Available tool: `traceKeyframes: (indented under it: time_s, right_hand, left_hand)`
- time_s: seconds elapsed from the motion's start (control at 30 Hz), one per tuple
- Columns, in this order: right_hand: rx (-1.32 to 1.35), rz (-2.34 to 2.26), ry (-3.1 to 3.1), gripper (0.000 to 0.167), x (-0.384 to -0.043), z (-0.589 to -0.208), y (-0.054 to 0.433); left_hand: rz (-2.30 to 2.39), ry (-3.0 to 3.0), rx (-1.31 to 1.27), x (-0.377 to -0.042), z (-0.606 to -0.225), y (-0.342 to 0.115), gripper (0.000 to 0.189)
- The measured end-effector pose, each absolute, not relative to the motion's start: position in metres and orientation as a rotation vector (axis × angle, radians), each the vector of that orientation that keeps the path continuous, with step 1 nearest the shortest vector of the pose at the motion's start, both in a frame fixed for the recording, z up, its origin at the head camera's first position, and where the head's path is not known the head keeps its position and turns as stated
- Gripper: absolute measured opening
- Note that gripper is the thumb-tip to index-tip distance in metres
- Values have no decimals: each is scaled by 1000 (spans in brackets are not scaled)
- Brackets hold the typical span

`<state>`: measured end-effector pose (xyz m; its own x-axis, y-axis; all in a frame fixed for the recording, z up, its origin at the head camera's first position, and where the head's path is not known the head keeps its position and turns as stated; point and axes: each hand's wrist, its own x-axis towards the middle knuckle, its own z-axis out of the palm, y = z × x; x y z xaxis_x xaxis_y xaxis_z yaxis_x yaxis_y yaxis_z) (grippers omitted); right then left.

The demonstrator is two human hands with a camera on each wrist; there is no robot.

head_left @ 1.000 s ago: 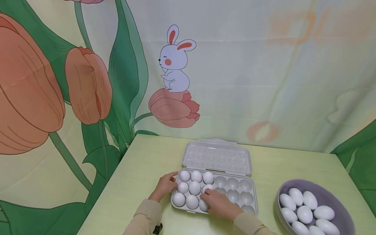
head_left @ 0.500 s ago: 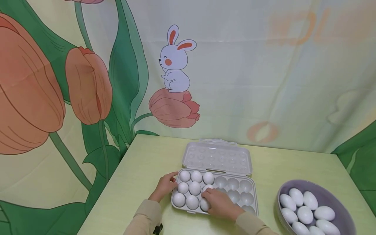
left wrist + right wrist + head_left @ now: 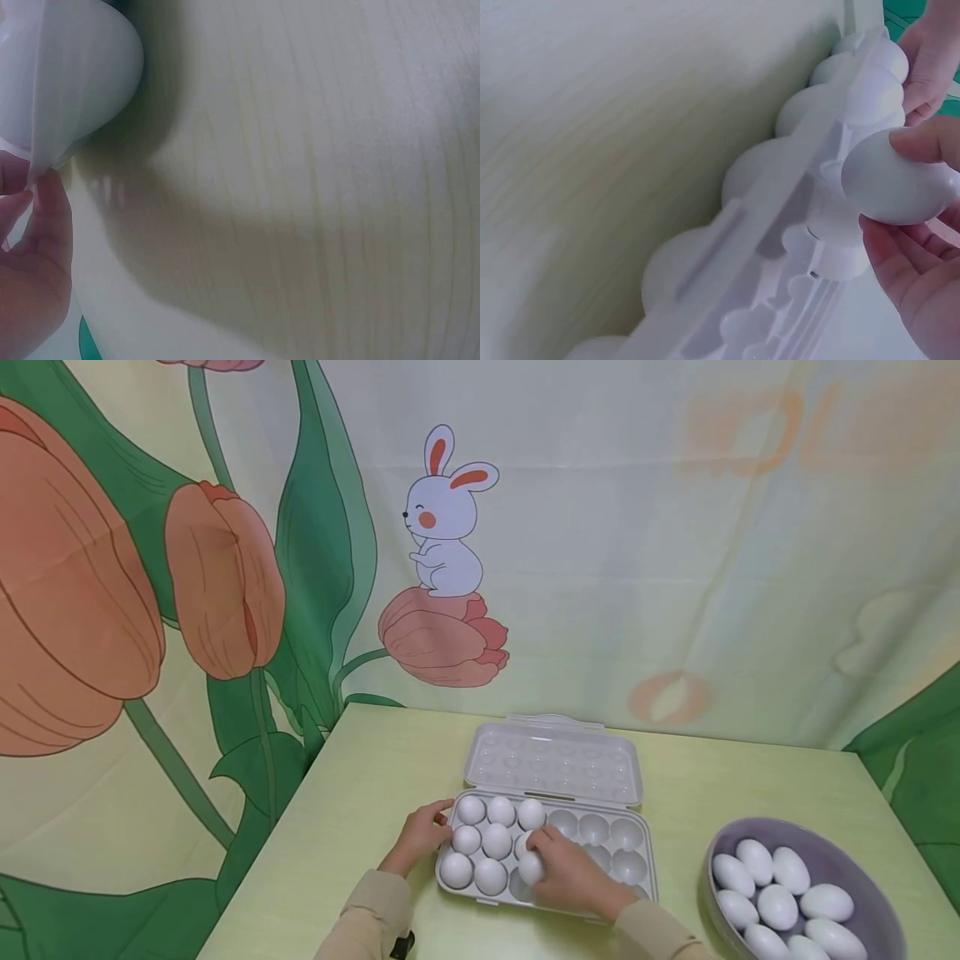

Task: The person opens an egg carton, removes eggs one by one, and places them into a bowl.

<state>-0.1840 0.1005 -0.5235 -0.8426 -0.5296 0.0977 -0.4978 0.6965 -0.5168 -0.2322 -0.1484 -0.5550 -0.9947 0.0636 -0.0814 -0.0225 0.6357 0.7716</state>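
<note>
An egg carton with a hinged lid lies open on the table. White eggs sit in cups on its left side; cups on the right are bare. My left hand pinches the carton's left rim between thumb and fingers, seen close in the left wrist view. In my right hand is a white egg, gripped by thumb and fingers above the front cups. A bare cup shows beside this egg. My right hand covers some of the cups.
A purple bowl with several white eggs stands on the table to the right. Behind the table hangs a printed curtain. A small black object shows by my left sleeve.
My right hand has lifted the egg out of the front-row cup and moved slightly right, uncovering that cup. My left hand stays on the rim.
</note>
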Motion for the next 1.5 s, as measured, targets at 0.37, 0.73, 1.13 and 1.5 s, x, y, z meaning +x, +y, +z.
traceKeyframes:
  time_s: [0.37,0.73,1.13,1.5]
  right_hand:
    - [-813,-910,2862,40,-190,-506,116]
    - [-687,-1028,2877,39,-193,-487,139]
    - [-674,-1017,2894,34,-191,-456,191]
    - [-599,-876,2872,32,-183,-439,256]
  left_hand:
    - [1305,2748,42,-233,-556,-149,52]
    - [1310,2730,25,-235,-559,-149,52]
    - [1311,2733,30,-233,-557,-148,53]
    - [1302,2743,35,-234,-556,-148,53]
